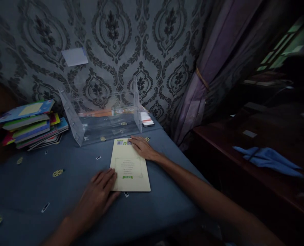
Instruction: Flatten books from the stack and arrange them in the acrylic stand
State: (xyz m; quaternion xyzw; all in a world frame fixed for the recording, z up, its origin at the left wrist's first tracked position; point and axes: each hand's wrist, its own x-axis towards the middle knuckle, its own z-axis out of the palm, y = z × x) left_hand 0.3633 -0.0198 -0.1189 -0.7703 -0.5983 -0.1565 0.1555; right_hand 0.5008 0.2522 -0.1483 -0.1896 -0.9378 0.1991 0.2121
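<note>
A thin cream booklet lies flat on the blue patterned tablecloth. My left hand rests flat on the cloth with its fingertips touching the booklet's lower left corner, fingers stretched out. My right hand lies on the booklet's upper right corner, fingers extended and pressing on it. A clear acrylic holder stands just behind the booklet, against the wall.
A stack of colourful books sits at the back left. A white note is stuck on the patterned wall. To the right are a tied purple curtain and a dark wooden surface bearing a blue cloth.
</note>
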